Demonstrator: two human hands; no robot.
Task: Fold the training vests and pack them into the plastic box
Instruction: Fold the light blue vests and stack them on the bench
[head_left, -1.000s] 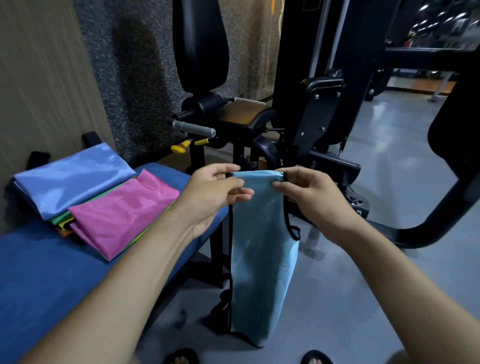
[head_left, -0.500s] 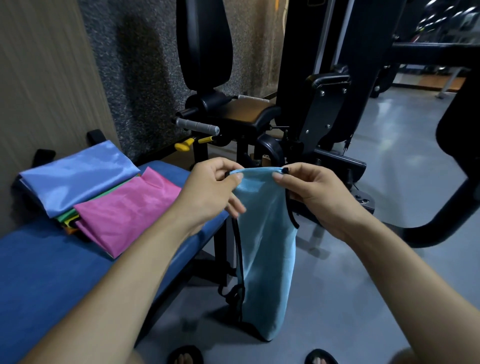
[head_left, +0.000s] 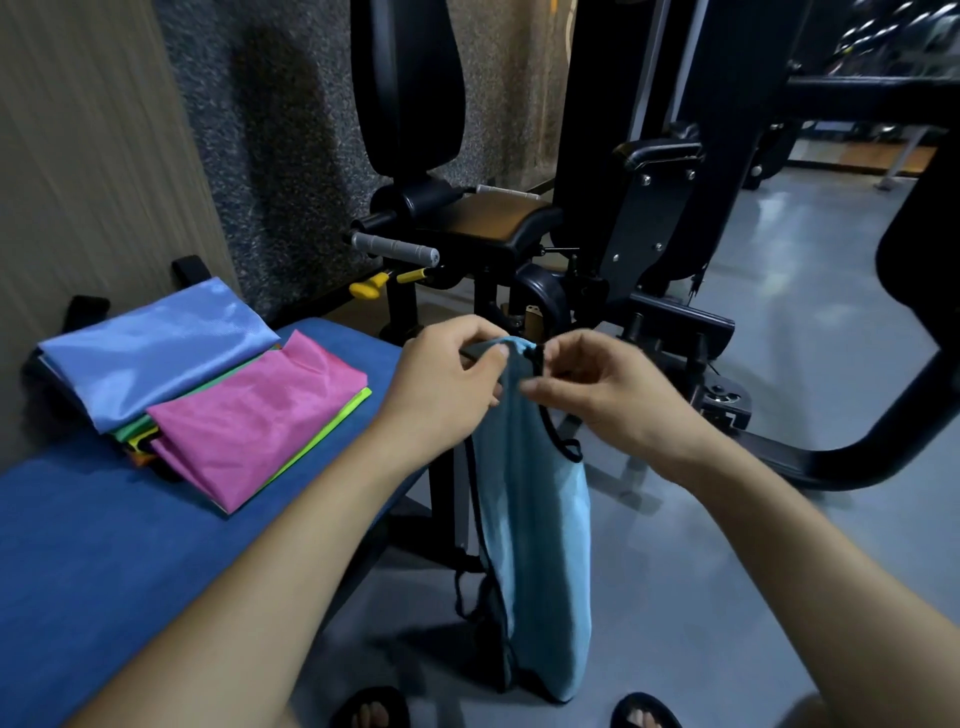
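A light blue training vest (head_left: 535, 551) with black trim hangs down in front of me, folded lengthwise, its lower end near the floor. My left hand (head_left: 447, 384) pinches its top edge from the left. My right hand (head_left: 608, 395) pinches the top and black strap from the right, close to the left hand. On the blue bench (head_left: 104, 545) lies a stack of folded vests: a blue vest (head_left: 156, 358) on top at the back, a pink vest (head_left: 254, 421) in front, green and orange ones beneath. No plastic box is in view.
A black gym machine (head_left: 519, 228) with seat, grey handle and yellow lever stands just behind the hanging vest. Its curved black frame (head_left: 883, 431) sweeps across the right. A wall (head_left: 78, 156) rises at the left. Grey floor (head_left: 727, 597) lies below, and my sandalled feet show at the bottom edge.
My two hands have come closer together at the top of the light blue vest, narrowing the fold. The vest hangs a little more bunched than before.
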